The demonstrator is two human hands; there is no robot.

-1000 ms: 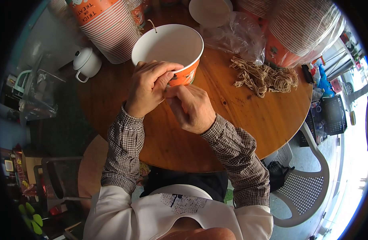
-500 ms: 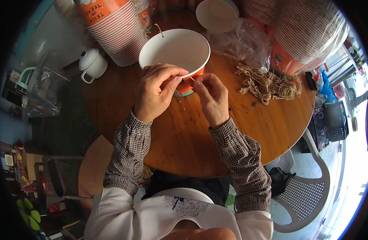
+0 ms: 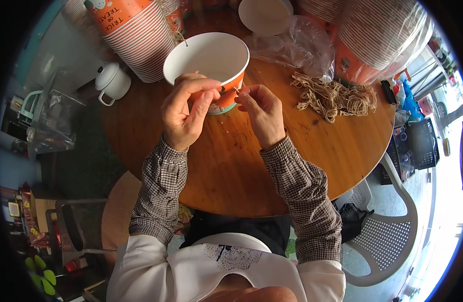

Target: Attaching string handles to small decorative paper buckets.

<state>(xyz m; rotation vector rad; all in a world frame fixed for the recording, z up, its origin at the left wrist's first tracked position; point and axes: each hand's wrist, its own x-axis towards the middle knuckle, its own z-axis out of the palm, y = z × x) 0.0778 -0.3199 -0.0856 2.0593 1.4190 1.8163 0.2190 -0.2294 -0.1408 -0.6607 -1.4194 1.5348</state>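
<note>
A paper bucket point(image 3: 211, 53), white inside and orange outside, stands on the round wooden table before me. A short loop of twine point(image 3: 185, 42) hangs at its far-left rim. My left hand point(image 3: 187, 110) is at the near rim, thumb and forefinger pinched together; what they hold, if anything, is too small to make out. To its right, my right hand point(image 3: 264, 110) pinches a thin piece of twine point(image 3: 237, 90) against the bucket's orange side. The other fingers of that hand curl in.
A tall stack of orange buckets point(image 3: 141, 48) and a white lidded pot point(image 3: 112, 83) stand at the left. A tangled bundle of twine point(image 3: 337, 98) lies right of my hands. Behind it are a clear plastic bag point(image 3: 304, 48) and wrapped bucket stacks point(image 3: 377, 38).
My left hand has moved slightly left and away from my right hand. The bucket appears a little further left and up, along with the whole view.
</note>
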